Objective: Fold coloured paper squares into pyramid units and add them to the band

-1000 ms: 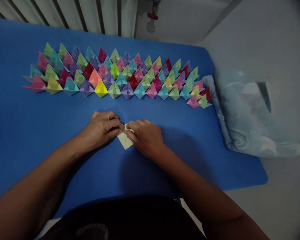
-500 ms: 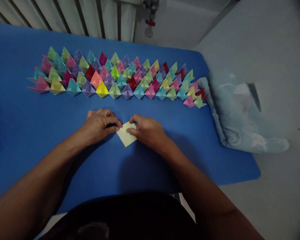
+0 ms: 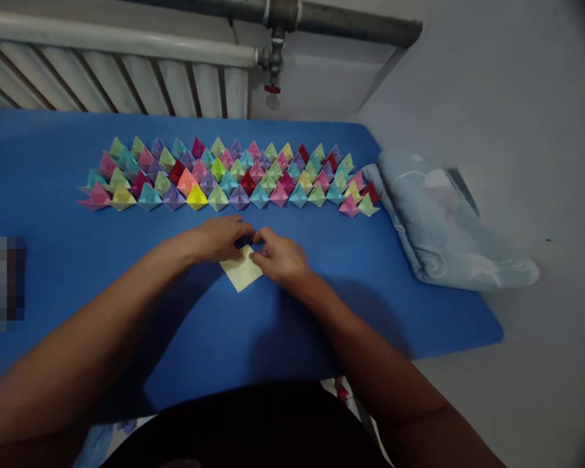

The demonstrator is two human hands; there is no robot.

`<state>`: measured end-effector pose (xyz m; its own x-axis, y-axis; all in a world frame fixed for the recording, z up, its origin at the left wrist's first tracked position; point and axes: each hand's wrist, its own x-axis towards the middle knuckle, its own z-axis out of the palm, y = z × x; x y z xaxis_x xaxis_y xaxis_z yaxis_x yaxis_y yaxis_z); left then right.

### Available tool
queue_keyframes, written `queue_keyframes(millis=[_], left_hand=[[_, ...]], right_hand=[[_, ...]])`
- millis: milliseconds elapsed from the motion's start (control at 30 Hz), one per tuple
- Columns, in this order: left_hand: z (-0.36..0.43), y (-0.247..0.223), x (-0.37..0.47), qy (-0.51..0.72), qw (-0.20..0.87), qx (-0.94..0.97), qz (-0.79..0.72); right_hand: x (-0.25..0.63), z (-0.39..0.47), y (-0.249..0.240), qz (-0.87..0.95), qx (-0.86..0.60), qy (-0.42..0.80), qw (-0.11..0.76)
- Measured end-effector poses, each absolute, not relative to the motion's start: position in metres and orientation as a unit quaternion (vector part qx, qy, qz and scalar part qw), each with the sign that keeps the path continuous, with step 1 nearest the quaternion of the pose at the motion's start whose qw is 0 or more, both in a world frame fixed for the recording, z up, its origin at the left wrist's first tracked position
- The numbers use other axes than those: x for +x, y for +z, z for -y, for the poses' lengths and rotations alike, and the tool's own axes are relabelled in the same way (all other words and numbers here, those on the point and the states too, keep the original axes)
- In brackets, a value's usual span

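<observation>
A small pale yellow sheet of folding paper (image 3: 240,274) lies turned like a diamond on the blue table (image 3: 195,344), one corner pointing at me. At its upper left edge my left hand (image 3: 220,239) is closed, the thumb on the paper and the fingers curled over the far corner. My right hand (image 3: 283,259) pinches the right side, its thumb on the sheet and its index finger beside the left fingertips. The far corner is partly hidden by the fingers. Beyond the hands stand rows of colourful folded paper boats (image 3: 238,195).
A folded light blue blanket (image 3: 448,240) lies at the table's right end, against the wall. A white radiator (image 3: 141,81) and a valve with a red handle (image 3: 273,89) are behind the table. At the left edge sits a pixelated dark object (image 3: 2,279).
My left hand has slid right and over the paper's far corner, close to my right fingers. The head view has tilted up, showing more of the radiator and pipe.
</observation>
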<state>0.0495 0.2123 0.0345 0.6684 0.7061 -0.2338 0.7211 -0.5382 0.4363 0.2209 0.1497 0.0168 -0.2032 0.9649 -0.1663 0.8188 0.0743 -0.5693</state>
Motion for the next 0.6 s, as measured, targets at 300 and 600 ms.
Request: queue_keyframes(millis=[300,600], left_hand=[[-0.221,0.05,0.074,-0.152,0.218,0.868,-0.42],[-0.213,0.048,0.029,0.09,0.55,0.685,-0.47]], right_hand=[[0.239,-0.16,0.006,0.613,-0.597,0.41,0.315],[0.244,-0.161,0.013,0.552,-0.571,0.458,0.399]])
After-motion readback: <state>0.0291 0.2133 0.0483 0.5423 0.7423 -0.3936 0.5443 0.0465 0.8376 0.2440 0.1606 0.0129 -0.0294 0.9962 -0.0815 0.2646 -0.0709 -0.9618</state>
